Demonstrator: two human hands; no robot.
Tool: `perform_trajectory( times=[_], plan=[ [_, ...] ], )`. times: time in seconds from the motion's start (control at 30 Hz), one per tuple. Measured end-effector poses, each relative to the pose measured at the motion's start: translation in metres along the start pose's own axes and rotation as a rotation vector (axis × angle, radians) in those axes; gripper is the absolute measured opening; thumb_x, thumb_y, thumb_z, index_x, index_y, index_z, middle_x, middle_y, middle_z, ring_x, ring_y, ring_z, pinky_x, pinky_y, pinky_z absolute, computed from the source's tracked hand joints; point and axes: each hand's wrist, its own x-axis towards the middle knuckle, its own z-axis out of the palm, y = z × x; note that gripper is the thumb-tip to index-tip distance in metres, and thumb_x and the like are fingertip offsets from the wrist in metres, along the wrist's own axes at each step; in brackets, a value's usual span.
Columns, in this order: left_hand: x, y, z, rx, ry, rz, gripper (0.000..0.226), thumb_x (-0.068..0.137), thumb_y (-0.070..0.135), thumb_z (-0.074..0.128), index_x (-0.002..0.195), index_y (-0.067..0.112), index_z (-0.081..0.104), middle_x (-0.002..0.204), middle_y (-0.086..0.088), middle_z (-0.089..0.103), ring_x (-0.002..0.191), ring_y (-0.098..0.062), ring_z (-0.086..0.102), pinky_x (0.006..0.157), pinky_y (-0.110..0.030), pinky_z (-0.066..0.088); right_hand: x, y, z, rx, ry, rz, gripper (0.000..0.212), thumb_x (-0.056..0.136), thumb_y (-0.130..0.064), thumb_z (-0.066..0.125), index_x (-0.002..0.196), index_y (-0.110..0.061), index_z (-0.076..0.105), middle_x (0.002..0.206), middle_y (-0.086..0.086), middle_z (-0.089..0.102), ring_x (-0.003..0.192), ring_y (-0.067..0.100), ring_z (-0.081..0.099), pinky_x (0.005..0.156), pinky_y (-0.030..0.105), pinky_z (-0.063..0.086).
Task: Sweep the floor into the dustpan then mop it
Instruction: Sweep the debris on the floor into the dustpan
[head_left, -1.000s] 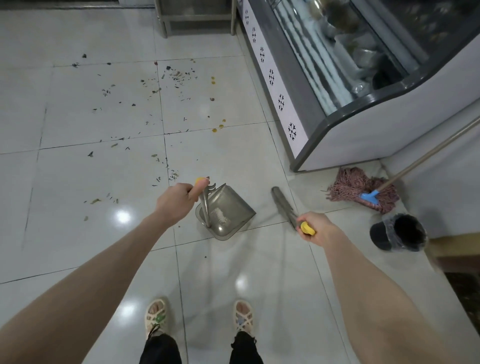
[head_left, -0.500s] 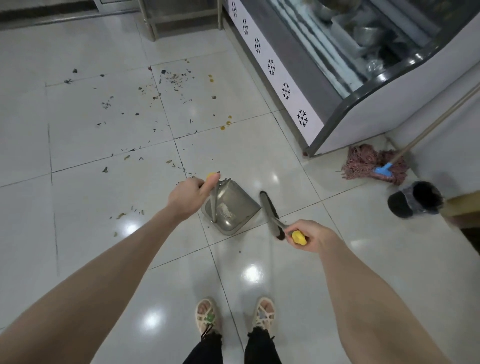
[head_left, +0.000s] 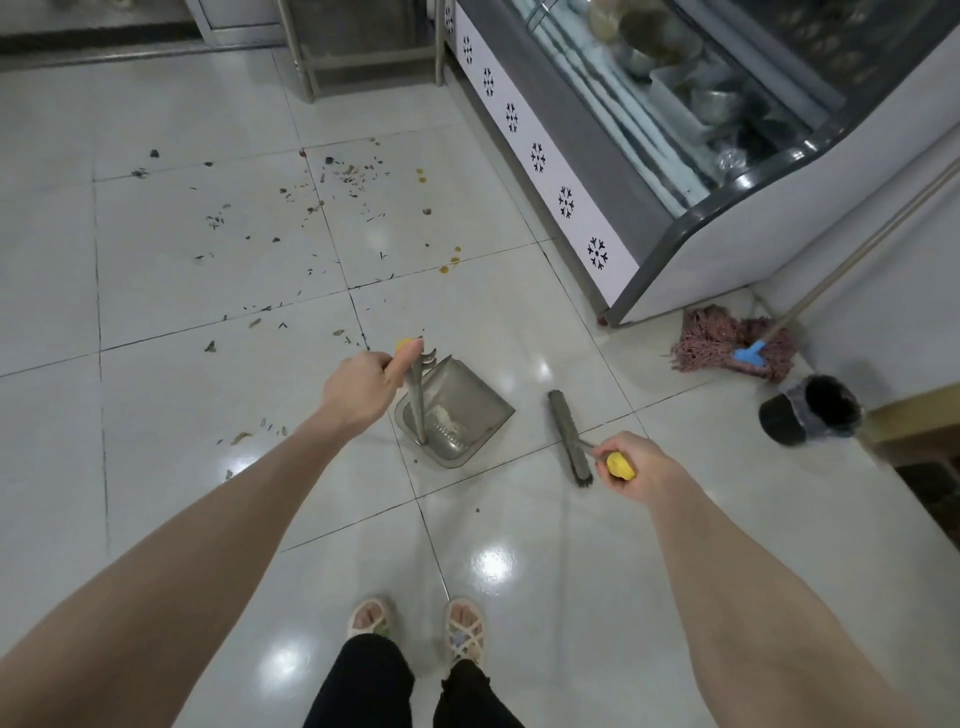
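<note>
Dustpan, dead centre, is clasped by its upright handle in the left grip, the right grip curled round the broom at 3 o'clock, both likely readied for debris at 11 o'clock.

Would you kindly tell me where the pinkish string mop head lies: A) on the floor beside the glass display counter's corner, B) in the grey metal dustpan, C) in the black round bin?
A: the pinkish string mop head lies on the tiled floor by the glass display counter's corner, clear of the grey metal dustpan and black round bin.
</note>
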Motion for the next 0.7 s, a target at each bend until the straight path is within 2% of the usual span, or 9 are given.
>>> perform_trajectory(
  times=[0.07,0.17,0.3,0.37,0.57,0.7],
  plan=[
    [0.006,-0.007,-0.01,-0.015,0.002,-0.01,0.062,0.091,0.065,0.033,0.061,0.016,0.056,0.062,-0.002,0.057,0.068,-0.027,0.056,0.075,-0.035,0.048,0.003,0.004,0.005,0.064,0.0,-0.004,0.013,0.084,0.007,0.056,0.079,-0.003,0.051,0.074,0.012,0.048,0.064,0.018,0.048,0.036,0.019,0.048],
    [0.018,-0.023,-0.025,-0.039,-0.003,-0.013,0.062,0.091,0.065,0.034,0.059,0.016,0.055,0.059,-0.002,0.056,0.063,-0.026,0.054,0.075,-0.036,0.049,0.009,0.016,0.028,0.066,0.007,0.04,0.009,0.085,0.006,0.056,0.085,-0.002,0.052,0.076,0.013,0.048,0.064,0.019,0.048,0.034,0.021,0.048],
    [0.039,-0.048,-0.048,-0.062,-0.029,0.027,0.066,0.089,0.067,0.035,0.06,0.012,0.057,0.056,-0.002,0.054,0.065,-0.027,0.054,0.076,-0.041,0.053,0.006,0.041,0.083,-0.022,-0.015,0.12,0.011,0.086,0.007,0.055,0.081,-0.001,0.048,0.08,0.013,0.046,0.063,0.021,0.048,0.033,0.021,0.047],
    [0.053,-0.063,-0.066,-0.071,-0.056,0.061,0.068,0.087,0.07,0.034,0.058,0.012,0.056,0.056,-0.005,0.054,0.065,-0.028,0.054,0.075,-0.042,0.054,-0.004,0.057,0.123,0.009,-0.042,0.138,0.013,0.086,0.009,0.054,0.08,-0.001,0.047,0.08,0.013,0.046,0.062,0.021,0.048,0.034,0.021,0.047],
    [0.07,-0.106,-0.123,0.025,-0.122,0.184,0.065,0.091,0.065,0.034,0.059,0.012,0.055,0.054,-0.005,0.053,0.06,-0.028,0.053,0.069,-0.035,0.046,-0.044,0.101,0.231,0.133,-0.084,0.155,0.013,0.085,0.01,0.053,0.082,-0.001,0.047,0.08,0.014,0.046,0.063,0.021,0.048,0.035,0.021,0.047],
    [0.074,-0.13,-0.151,0.018,-0.164,0.189,0.064,0.09,0.067,0.034,0.057,0.016,0.053,0.052,0.002,0.051,0.06,-0.026,0.051,0.071,-0.035,0.047,-0.064,0.11,0.262,0.226,-0.057,0.132,0.013,0.085,0.01,0.053,0.083,-0.002,0.048,0.076,0.012,0.046,0.055,0.019,0.05,0.035,0.019,0.046]
  ],
)
